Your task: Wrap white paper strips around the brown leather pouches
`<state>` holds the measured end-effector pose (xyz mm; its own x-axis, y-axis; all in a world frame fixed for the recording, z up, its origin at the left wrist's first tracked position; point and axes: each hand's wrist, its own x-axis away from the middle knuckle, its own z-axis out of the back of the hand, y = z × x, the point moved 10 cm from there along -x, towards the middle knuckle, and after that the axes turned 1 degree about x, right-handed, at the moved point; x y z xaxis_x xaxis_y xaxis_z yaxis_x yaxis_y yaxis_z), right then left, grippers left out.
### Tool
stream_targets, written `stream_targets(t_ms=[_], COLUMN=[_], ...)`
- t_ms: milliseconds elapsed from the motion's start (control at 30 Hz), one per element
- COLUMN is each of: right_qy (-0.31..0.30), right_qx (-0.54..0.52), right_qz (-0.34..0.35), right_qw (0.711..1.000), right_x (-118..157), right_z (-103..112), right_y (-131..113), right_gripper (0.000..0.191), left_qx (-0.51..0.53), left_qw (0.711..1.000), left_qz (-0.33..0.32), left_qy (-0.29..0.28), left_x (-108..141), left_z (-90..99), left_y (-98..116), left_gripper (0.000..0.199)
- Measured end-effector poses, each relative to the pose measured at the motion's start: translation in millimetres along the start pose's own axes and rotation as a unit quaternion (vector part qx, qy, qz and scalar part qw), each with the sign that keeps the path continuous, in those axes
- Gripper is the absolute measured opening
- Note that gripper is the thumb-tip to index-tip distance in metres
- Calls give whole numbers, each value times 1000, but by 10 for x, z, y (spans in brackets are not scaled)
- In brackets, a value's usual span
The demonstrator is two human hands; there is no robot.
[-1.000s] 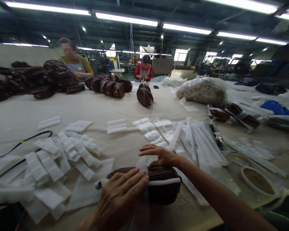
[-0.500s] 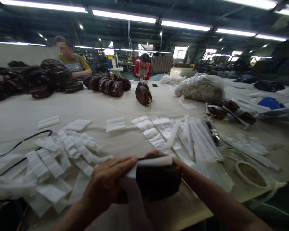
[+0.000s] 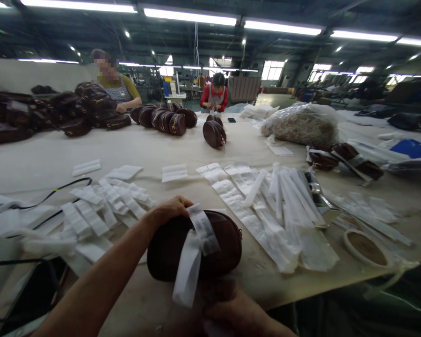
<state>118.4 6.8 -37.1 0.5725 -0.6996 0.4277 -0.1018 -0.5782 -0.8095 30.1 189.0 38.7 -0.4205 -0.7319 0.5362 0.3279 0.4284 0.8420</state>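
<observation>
A dark brown rounded leather bag [image 3: 224, 243] stands on the table in front of me, its side towards me. My left hand [image 3: 173, 208] reaches over its top left edge and is closed on it, the fingertips partly hidden behind. A white strip of wrapping [image 3: 187, 271] hangs down the bag's face, with a second translucent white piece [image 3: 204, 229] crossing above it. Below the bag, near the table's front edge, is my right hand [image 3: 231, 304]. It is smeared by motion, and I cannot make out its fingers or anything in them.
White folded strips [image 3: 91, 215] lie heaped at left, longer white sheets [image 3: 284, 210] at right. A tape roll [image 3: 366, 247] sits near the right edge. Further back are finished brown bags [image 3: 168, 119], a plastic-wrapped bundle [image 3: 301, 124] and two people working.
The bag has moved left and been turned, showing its broad side with white strips hanging. My right hand has left its far side and dropped below it. The view has shifted slightly.
</observation>
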Motion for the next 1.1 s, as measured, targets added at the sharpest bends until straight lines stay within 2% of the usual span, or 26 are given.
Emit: stream_targets(t_ms=[67,133,200,300,333,400,500,600,867,1100], right_qy=[-40,-39,46,220,245,243,204,178,167,215], right_qx=[123,274,396,485,502,535,571,582,549,496], right_qz=[0,32,116,284,322,348,326,318,304,348], right_qw=[992,960,910,797,764,731,725,727,760,766], right_x=[178,342,442,492,429,143,-354,-578,-409,-235], right_z=[-34,42,242,499,519,497,395,271,198,172], right_y=[-44,-248,-686,-1479,-1656,-1845,-1890,-1856,-1799,-1768], right_gripper=[24,21,26,19,21,36,48,42,40,40], left_qx=[-25,-41,-49,-56,-58,-63,-78,-97,-142,-216], left_qw=[999,998,997,996,996,995,993,991,982,971], left_qz=[9,13,13,10,9,8,0,-16,-63,-93], left_qy=[-26,-42,-52,-66,-70,-82,-89,-86,-104,-45], left_x=[-108,-210,-298,-387,-405,-432,-461,-480,-517,-544], left_z=[-58,-84,-87,-77,-75,-75,-52,-10,-69,34], left_y=[-41,-91,-153,-237,-256,-277,-273,-271,-338,-336], left_gripper=[24,22,23,24,25,27,28,29,34,35])
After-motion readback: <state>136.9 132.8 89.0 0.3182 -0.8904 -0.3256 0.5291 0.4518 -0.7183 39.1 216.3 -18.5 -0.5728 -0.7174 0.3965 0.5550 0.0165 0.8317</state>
